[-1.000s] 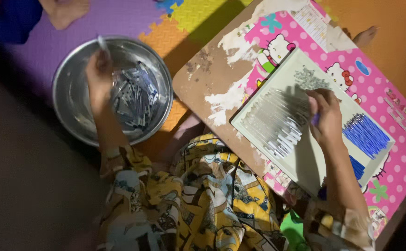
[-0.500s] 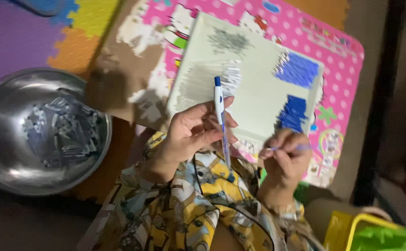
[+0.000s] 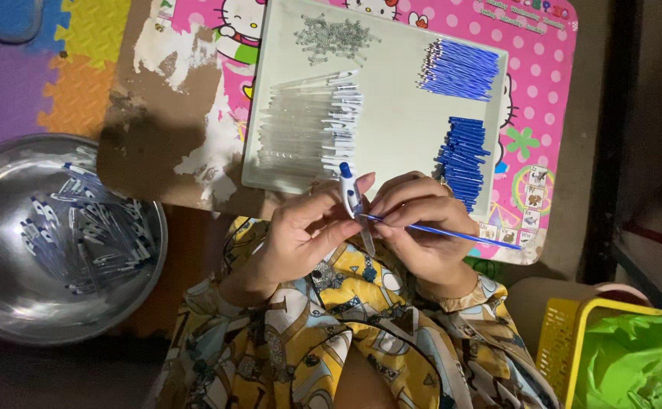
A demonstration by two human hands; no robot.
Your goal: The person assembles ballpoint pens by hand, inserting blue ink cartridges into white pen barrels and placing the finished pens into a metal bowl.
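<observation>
Your left hand pinches a clear pen barrel with a blue cap end, held nearly upright just below the tray's near edge. Your right hand pinches a thin blue ink refill between thumb and fingertips, its near end meeting the barrel and its long tail running out toward 4 o'clock.

Both parts look very light. The barrel is probably stiff, smooth plastic and could slip, so grip it around the middle, as you do now. The refill is slender and likely to flex or kink; hold it close to the end that enters the barrel, not out along the tail.

The pale rectangular tray sits on a pink cartoon-printed board at 12 o'clock from your hands. In it:
- a row of clear barrels at 11 o'clock,
- a small heap of tiny metal springs at the far edge,
- a bundle of blue refills at 1 o'clock,
- a stack of short blue pieces just beside your right hand.

The round metal bowl at 9 o'clock holds a loose pile of pens. A yellow basket with green plastic in it sits at 4 o'clock.
</observation>
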